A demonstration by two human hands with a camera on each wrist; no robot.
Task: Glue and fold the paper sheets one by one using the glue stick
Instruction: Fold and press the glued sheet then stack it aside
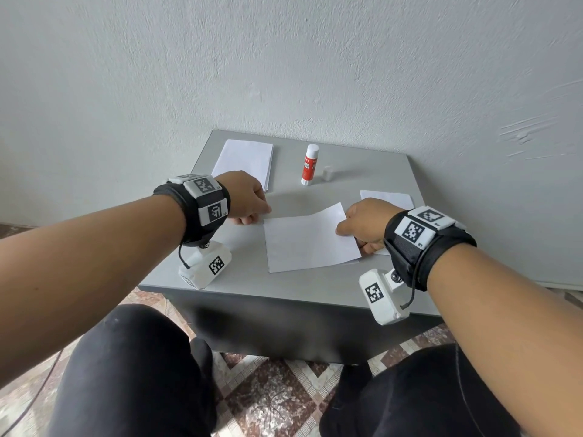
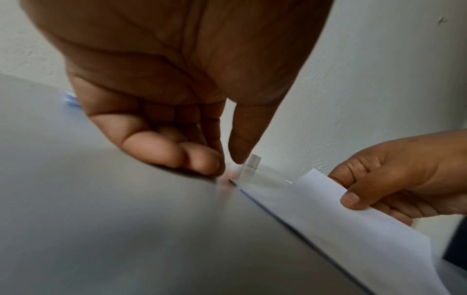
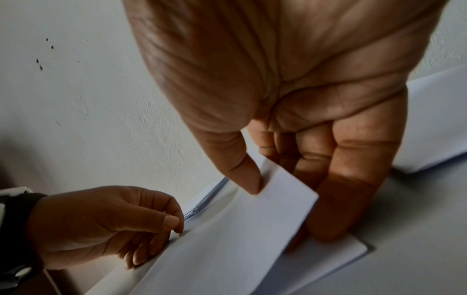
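While the smooth grey desk carries a thin white sheet at its middle, the cylindrical glue stick stands uncapped near the far edge. Left hand pinches the sheet's corner. Right hand pinches its lifted, curling edge.

A plain room in a home, by the look of it, not a workshop or lab. A small grey table stands pushed against a bare, rough-plastered whitish wall with scuffs and small dark marks. The floor is patterned tile in brown, red and cream with diamond and key borders, a domestic style. The person sits low, knees at the table's near edge. On the table there are only craft supplies: paper stack at the far left corner, glue stick near the far edge.
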